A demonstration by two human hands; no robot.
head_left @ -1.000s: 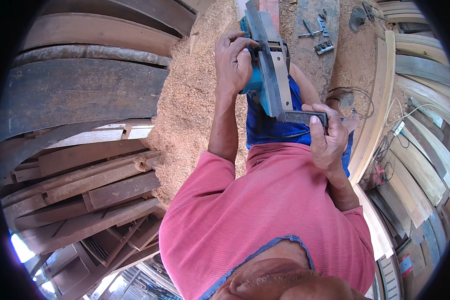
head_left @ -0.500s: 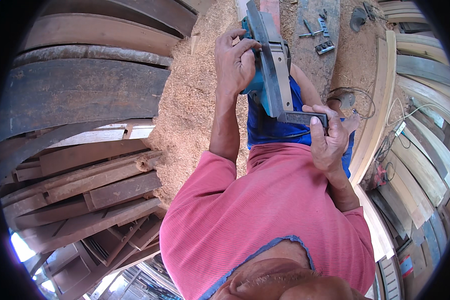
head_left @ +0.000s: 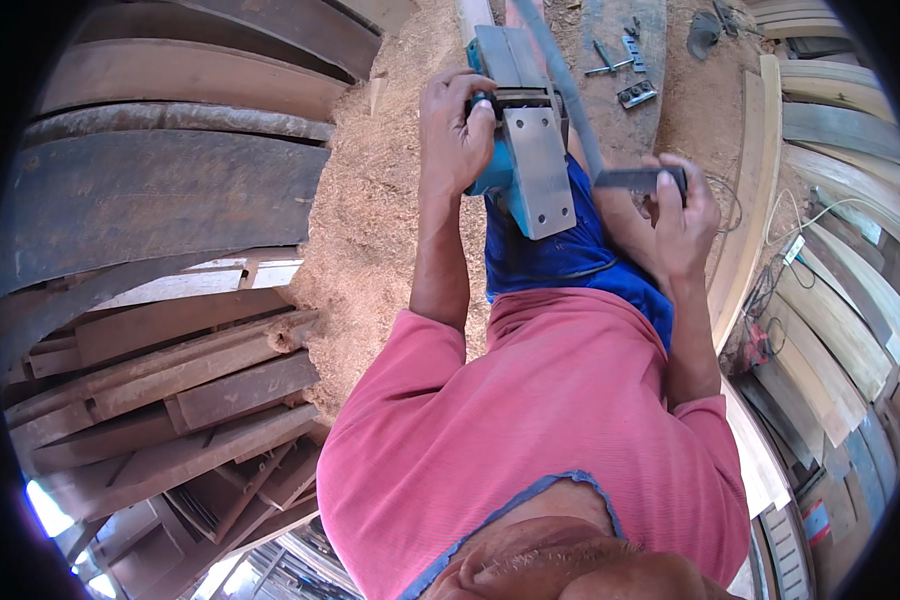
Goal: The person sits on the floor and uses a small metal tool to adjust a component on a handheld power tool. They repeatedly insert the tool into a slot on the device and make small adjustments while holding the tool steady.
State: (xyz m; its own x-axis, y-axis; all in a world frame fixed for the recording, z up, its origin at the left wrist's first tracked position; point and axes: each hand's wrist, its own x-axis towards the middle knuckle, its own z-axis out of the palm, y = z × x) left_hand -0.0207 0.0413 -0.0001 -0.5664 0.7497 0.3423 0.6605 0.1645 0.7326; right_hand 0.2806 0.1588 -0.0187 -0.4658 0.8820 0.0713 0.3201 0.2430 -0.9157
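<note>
An electric hand planer with a teal body lies above my blue shorts, its flat metal sole facing up. My left hand is closed around it at its left side, the thumb by a black knob. To the right, my right hand grips the dark stock of a try square. The square's long metal blade points away from me, blurred by motion, and passes along the planer's right side. Whether the blade touches the planer I cannot tell.
Wood shavings cover the ground. Ahead, a worn plank bears a T-shaped tool and a small dark metal piece. Boards are stacked at the left and right. A power strip with cables lies at right.
My right hand has moved right and up, taking the square off the planer's sole. The planer has shifted slightly left and turned, so more of its sole shows.
</note>
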